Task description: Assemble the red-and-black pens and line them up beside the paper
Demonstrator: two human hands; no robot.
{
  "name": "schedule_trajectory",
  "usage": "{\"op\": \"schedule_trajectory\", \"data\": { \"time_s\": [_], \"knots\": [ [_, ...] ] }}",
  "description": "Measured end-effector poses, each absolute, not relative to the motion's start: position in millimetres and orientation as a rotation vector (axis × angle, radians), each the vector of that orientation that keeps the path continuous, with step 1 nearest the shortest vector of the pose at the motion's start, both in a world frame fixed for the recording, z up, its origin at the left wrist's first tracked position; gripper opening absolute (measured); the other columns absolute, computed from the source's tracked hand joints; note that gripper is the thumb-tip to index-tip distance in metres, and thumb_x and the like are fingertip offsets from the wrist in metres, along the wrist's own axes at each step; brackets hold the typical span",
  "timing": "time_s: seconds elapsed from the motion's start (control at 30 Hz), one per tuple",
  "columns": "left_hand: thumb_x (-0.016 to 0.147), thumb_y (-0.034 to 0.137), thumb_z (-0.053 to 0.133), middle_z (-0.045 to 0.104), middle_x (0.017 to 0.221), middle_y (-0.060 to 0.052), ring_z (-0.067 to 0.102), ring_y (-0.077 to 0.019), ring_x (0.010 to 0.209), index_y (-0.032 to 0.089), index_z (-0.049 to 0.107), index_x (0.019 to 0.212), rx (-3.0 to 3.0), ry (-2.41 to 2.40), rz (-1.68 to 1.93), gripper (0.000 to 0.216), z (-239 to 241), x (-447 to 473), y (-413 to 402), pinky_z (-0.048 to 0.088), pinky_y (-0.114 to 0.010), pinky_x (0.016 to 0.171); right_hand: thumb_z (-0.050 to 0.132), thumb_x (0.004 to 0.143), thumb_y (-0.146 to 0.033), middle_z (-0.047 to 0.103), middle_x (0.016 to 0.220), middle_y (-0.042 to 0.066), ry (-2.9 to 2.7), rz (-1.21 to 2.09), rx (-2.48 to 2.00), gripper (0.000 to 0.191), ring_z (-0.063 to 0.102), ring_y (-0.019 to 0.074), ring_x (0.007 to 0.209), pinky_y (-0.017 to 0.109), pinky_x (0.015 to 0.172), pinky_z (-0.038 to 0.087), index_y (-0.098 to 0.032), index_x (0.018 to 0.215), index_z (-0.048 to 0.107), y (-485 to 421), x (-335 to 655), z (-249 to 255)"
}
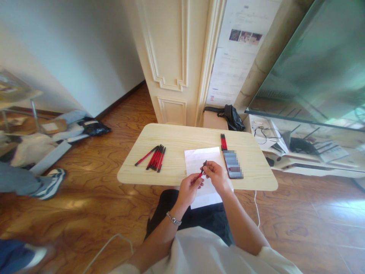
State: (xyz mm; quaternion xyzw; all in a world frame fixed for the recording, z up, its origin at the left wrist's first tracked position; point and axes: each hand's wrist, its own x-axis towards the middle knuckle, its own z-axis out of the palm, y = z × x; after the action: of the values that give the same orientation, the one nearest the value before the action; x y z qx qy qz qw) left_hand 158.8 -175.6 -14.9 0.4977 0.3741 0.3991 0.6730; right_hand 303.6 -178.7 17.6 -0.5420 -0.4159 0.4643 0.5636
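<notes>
red and black, the pen [202,171] is over the white paper [203,196], its red part pinched in our left hand [190,187] and its dark upper part between our right hand's [214,175] thumb and fingers. we seem to be at the step of working this one pen two-handed, and the next move likely calls for steady, aligned fingertips. our forearms converge, wrists angled inward.

Plastic-looking pens [156,156]; smooth matt paper sheet [207,192]; wood-grained tabletop [256,163]; shiny metal bracelet [173,219]; glossy wood-look floor [108,205]
</notes>
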Motion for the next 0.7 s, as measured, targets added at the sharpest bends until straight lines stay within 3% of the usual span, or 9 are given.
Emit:
{"op": "schedule_trajectory", "data": {
  "time_s": [0.7],
  "knots": [
    [0.081, 0.039, 0.064, 0.063, 0.071, -0.006, 0.054, -0.0095, 0.054, 0.012, 0.066, 0.087, 0.747, 0.592, 0.649, 0.028, 6.6, 153.0, -179.3, 0.032, -0.022, 0.05, 0.065, 0.078, -0.04, 0.067, 0.085, 0.005, -0.872, 1.241, -1.113, 0.027, 0.05, 0.0098, 0.055, 0.024, 0.05, 0.036, -0.02, 0.096, 0.06, -191.8, 305.7, 18.1]
  ]
}}
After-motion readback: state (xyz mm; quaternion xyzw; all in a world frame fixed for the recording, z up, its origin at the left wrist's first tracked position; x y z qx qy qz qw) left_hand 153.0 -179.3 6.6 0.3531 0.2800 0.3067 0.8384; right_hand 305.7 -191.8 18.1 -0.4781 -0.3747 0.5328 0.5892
